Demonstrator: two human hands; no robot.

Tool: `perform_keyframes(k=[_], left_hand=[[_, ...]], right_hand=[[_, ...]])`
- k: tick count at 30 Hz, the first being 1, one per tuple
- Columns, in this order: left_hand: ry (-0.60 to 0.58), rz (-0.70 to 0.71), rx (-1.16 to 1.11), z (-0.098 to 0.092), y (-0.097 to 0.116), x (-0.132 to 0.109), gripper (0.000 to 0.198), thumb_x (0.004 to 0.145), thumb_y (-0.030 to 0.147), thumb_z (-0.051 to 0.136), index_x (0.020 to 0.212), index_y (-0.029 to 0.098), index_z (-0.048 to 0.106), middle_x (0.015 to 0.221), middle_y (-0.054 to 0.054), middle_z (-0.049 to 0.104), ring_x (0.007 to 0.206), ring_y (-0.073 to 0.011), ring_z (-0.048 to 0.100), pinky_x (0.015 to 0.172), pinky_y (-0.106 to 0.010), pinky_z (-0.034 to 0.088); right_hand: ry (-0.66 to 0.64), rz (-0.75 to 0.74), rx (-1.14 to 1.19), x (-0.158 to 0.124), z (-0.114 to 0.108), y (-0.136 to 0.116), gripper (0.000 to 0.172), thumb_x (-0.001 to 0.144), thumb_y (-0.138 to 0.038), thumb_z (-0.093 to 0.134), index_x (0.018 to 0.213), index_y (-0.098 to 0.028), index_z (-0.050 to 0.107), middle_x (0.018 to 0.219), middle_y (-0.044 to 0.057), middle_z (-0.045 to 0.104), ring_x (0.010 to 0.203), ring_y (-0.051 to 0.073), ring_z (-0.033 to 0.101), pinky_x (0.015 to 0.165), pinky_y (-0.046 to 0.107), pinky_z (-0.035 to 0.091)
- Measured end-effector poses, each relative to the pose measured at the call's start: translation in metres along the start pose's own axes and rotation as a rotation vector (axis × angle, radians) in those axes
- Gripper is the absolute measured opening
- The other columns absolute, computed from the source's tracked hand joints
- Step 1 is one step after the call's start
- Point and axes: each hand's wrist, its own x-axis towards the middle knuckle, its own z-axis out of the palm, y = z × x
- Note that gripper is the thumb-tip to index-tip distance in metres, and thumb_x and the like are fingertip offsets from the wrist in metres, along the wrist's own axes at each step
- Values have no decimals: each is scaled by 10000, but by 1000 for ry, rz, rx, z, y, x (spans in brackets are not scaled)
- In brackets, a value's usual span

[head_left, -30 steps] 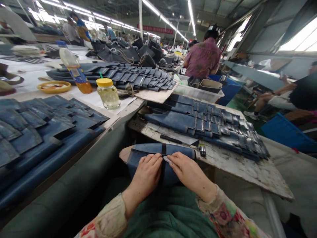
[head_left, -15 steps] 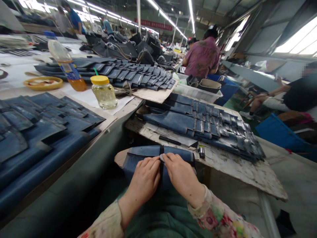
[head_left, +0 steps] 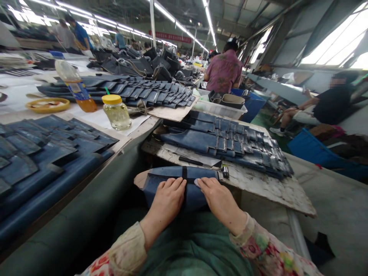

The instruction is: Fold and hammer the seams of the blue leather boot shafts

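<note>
Head view: left hand (head_left: 168, 201) and right hand (head_left: 220, 201) lie flat, fingers close together, on blue leather piece (head_left: 169, 177), one each side of black strip (head_left: 184, 177).

Head-worn camera, facing forward-down, close above left hand (head_left: 168, 199), right hand (head_left: 220, 201).

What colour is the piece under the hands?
The piece is blue, with a black strip; head view.
</note>
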Motion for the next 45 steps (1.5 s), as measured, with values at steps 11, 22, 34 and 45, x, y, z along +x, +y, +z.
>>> perform_keyframes(k=[11,22,34,45], left_hand=[[15,-35,-9,-7,-14,-12,317,900,222,415,1162,208,592,1170,-61,628,999,-185,548,804,-329,435],[35,-91,82,-9,-28,-25,341,877,193,440,1191,200,572,1192,-59,614,981,-196,548,792,-336,433],[42,-183,210,-20,-65,-44,327,893,245,418,1163,196,596,1176,-55,630,969,-218,571,756,-349,416],[21,-365,225,-27,-89,-56,364,897,313,407,1173,170,596,1196,-86,609,1016,-233,552,803,-349,444]], right_hand=[[59,-184,269,24,-12,-9,311,885,-125,445,1157,-172,590,1131,74,606,1041,175,513,926,326,448],[20,-244,256,52,12,-29,309,913,-151,407,1158,-162,595,1164,58,600,1053,193,491,924,316,450],[-27,-351,271,87,17,-64,309,918,-157,405,1178,-171,571,1186,46,583,1056,184,480,942,302,436],[-5,-412,298,118,30,-98,278,908,-156,419,1141,-164,570,1134,45,593,1010,176,468,910,289,445]])
